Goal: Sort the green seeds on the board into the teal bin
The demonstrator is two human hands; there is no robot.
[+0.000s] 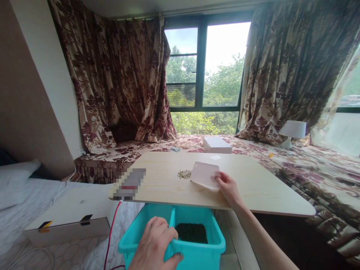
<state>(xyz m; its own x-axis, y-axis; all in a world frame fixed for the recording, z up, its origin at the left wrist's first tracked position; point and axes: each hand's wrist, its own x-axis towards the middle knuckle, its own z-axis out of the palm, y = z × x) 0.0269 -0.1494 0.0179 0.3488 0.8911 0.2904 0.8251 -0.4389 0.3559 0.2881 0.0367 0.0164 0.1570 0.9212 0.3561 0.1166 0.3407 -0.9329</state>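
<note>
My right hand [227,185] pinches a pale, thin flat plate with rounded corners [204,174] by its right edge, like a scraper card. It stands tilted on the light wooden table [165,191]. Just left of the plate lies a small heap of greenish-brown bits [184,174], too small to name. Below the table edge, my left hand [156,240] grips the near rim of a turquoise plastic bin [197,246], where its divider meets the rim. Dark granular matter [192,233] lies in the bin's right compartment. My left hand hides part of the left one.
A pixelated flat object [132,182] lies on the table's left end, with a red cable [112,228] running down from it. A white carton [70,213] rests on the bed at left. Behind the table are a white box [217,144] and a lamp [294,129].
</note>
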